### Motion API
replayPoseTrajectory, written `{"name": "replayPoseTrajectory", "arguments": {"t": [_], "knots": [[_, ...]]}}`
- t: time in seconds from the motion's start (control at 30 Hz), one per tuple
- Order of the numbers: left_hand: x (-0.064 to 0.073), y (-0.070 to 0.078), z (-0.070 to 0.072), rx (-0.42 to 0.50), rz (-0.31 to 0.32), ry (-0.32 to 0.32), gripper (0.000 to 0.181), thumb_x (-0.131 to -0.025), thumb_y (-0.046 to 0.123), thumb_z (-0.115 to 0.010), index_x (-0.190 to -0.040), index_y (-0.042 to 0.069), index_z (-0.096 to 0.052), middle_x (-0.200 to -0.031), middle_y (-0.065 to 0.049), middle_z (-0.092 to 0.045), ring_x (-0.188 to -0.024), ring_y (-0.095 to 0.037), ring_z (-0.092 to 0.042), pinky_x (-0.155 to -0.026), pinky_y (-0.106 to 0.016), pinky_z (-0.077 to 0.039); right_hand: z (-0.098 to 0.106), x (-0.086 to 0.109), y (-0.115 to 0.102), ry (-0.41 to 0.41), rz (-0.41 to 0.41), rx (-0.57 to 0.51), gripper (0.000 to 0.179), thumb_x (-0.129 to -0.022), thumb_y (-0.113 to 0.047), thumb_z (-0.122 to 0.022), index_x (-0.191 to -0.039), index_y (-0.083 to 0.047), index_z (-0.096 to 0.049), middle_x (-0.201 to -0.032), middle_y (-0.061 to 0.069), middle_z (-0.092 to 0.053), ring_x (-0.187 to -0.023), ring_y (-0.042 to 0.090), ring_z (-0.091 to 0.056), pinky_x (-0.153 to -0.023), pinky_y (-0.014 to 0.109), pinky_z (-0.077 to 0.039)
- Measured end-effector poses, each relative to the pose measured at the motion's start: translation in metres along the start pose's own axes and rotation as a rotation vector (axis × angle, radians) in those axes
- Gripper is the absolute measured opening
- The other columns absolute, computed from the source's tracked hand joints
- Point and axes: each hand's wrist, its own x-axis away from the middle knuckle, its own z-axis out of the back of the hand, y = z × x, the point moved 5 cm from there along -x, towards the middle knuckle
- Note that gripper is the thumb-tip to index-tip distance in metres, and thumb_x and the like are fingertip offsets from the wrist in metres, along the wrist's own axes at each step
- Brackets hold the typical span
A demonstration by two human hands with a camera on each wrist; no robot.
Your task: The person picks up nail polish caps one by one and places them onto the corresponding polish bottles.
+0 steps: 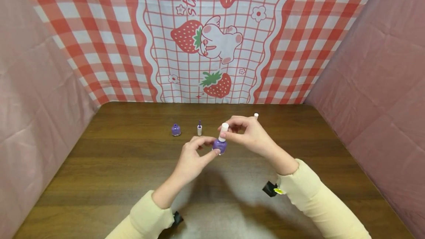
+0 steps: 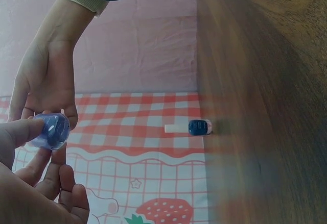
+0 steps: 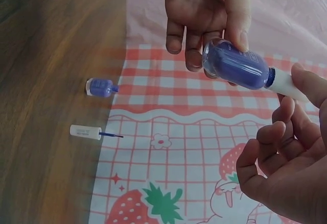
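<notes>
At the lower edge of the head view, two pale yellow fabric sleeves (image 1: 315,189) with thick cuffs are seen, a small black device (image 1: 269,189) being worn beside each cuff, above a brown wood-grained table (image 1: 99,180). Just below the middle of the frame, a small rounded clear bottle of purple polish (image 1: 219,146) is held above the table, tilted. Its body is pinched between the thumb and fingers of the left hand (image 1: 192,159), while its white cylindrical cap (image 1: 224,130) is pinched by the thumb and fingers of the right hand (image 1: 250,135). The cap is set at the neck, a thin dark strip being left visible beneath it in the right wrist view; whether it is fully tightened cannot be told. Farther off, left of centre, a white cap with a thin purple brush (image 1: 199,129) is stood brush upward, and to its left a second rounded purple bottle (image 1: 176,130) is stood uncapped. Right of centre, a dark blue bottle with a white cap (image 2: 199,127) is mostly hidden behind the right hand, but is shown upright in the left wrist view. Across the top, a red-and-white checked cloth printed with strawberries (image 1: 255,54) is hung, flanked by pink cloth (image 1: 43,102) at both sides
</notes>
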Motion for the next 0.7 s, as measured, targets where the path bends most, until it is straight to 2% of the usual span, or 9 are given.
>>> {"name": "replayPoseTrajectory", "arguments": {"t": [0.13,0.3,0.47,0.7], "knots": [[-0.0001,0.0005,-0.0002,-0.002,0.003,0.008,0.025,-0.076,0.012,-0.078,-0.1,0.01,-0.071,-0.092,-0.001,-0.069,-0.089,-0.016,-0.057,-0.079,-0.04,-0.046,-0.0004,-0.0009,0.0016,0.02,0.005,0.004,0.01,-0.082,-0.016,-0.074,-0.091,-0.014,-0.07,-0.077,-0.002,-0.061,-0.068,0.012,-0.052,-0.058,0.024,-0.044],[-0.0005,0.0006,-0.0011,-0.018,-0.002,0.025,0.025,-0.075,0.012,-0.078,-0.099,0.009,-0.071,-0.091,-0.002,-0.069,-0.088,-0.02,-0.058,-0.078,-0.036,-0.046,-0.0011,-0.0022,0.0025,0.044,-0.018,0.006,0.009,-0.081,-0.015,-0.075,-0.084,-0.012,-0.067,-0.073,-0.001,-0.057,-0.065,0.011,-0.048,-0.054,0.021,-0.039],[-0.0003,0.0008,-0.0019,-0.031,-0.005,0.038,0.024,-0.075,0.013,-0.079,-0.097,0.01,-0.071,-0.091,-0.001,-0.068,-0.087,-0.019,-0.058,-0.077,-0.029,-0.044,-0.0009,-0.0031,0.0033,0.072,-0.043,0.028,0.018,-0.079,-0.017,-0.077,-0.077,-0.01,-0.061,-0.068,0.001,-0.051,-0.06,0.011,-0.044,-0.05,0.02,-0.034],[0.0005,0.0026,-0.003,-0.043,-0.005,0.045,0.025,-0.075,0.014,-0.079,-0.098,0.012,-0.07,-0.092,0.0,-0.068,-0.087,-0.015,-0.056,-0.078,-0.031,-0.045,-0.0015,-0.0047,0.0073,0.099,-0.092,0.052,0.029,-0.075,-0.022,-0.081,-0.073,-0.007,-0.055,-0.064,0.002,-0.047,-0.057,0.012,-0.041,-0.049,0.021,-0.032]]}}
